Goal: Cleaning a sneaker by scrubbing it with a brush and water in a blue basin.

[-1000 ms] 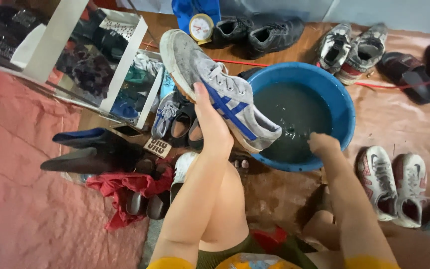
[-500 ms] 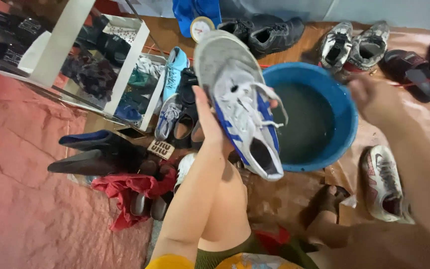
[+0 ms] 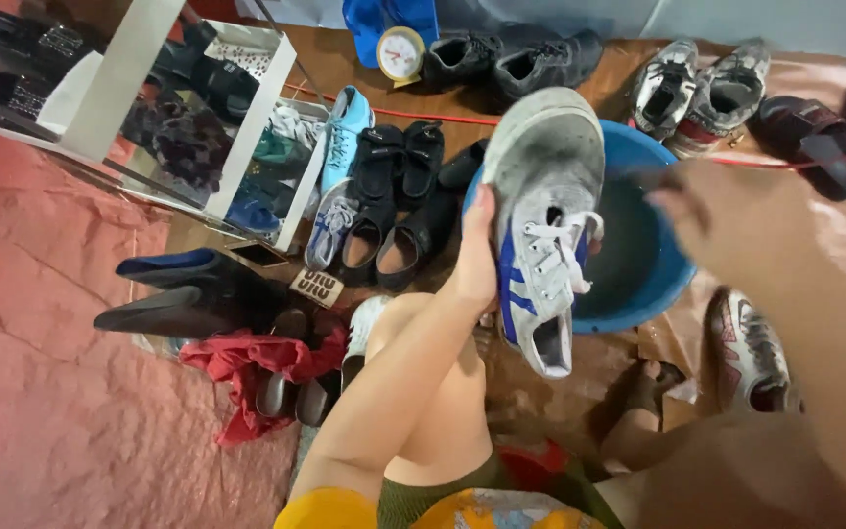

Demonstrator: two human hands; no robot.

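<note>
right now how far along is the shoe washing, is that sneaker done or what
Little looks finished. The grey sneaker with blue stripes looks still grimy at the toe, held up in the left hand over the blue basin of dark water. The right hand is blurred beside the basin, seemingly empty. Other dirty sneakers and black shoes lie around, apparently unwashed.

We see both arms bare to shoulder, no sleeves, no watch, no rings, no gloves. Left hand [image 3: 472, 260] bare, nails short. Right hand [image 3: 702, 211] bare, blurred. We note yellow garment [image 3: 330, 509] at bottom edge, olive-green ribbed hem [image 3: 433, 490] beside it, patterned yellow cloth [image 3: 501, 509] below. Knees bare.
</note>
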